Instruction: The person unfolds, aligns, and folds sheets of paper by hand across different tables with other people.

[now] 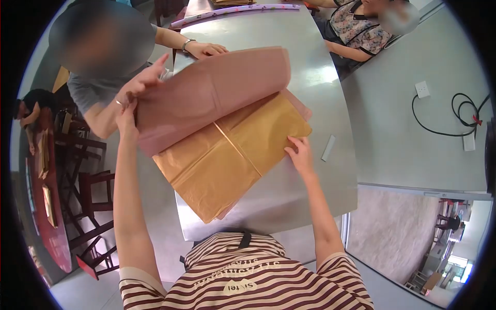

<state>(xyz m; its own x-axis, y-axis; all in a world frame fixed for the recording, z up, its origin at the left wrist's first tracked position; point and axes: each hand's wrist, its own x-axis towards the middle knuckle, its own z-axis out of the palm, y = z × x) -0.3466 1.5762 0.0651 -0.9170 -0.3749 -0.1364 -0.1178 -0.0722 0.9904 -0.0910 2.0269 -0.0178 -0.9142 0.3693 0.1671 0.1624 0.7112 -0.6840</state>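
My left hand [127,118] is closed on the left edge of a large pinkish-brown paper sheet [206,90], which is lifted and curled back over a stack. Beneath it lies gold paper [227,155], creased across the middle, with more sheet edges showing under its near corner. My right hand [299,152] grips the right edge of the gold paper, thumb and fingers at its border. A co-worker's hand [147,80] is raised close beside my left hand. That person's other hand [204,49] rests at the far edge of the lifted sheet.
The stack lies on a shiny metal table [330,191]. A small white strip [328,148] sits right of my right hand. A long purple patterned roll [237,14] crosses the far end. Another person [356,31] sits at the right. Red stools [95,191] stand at left.
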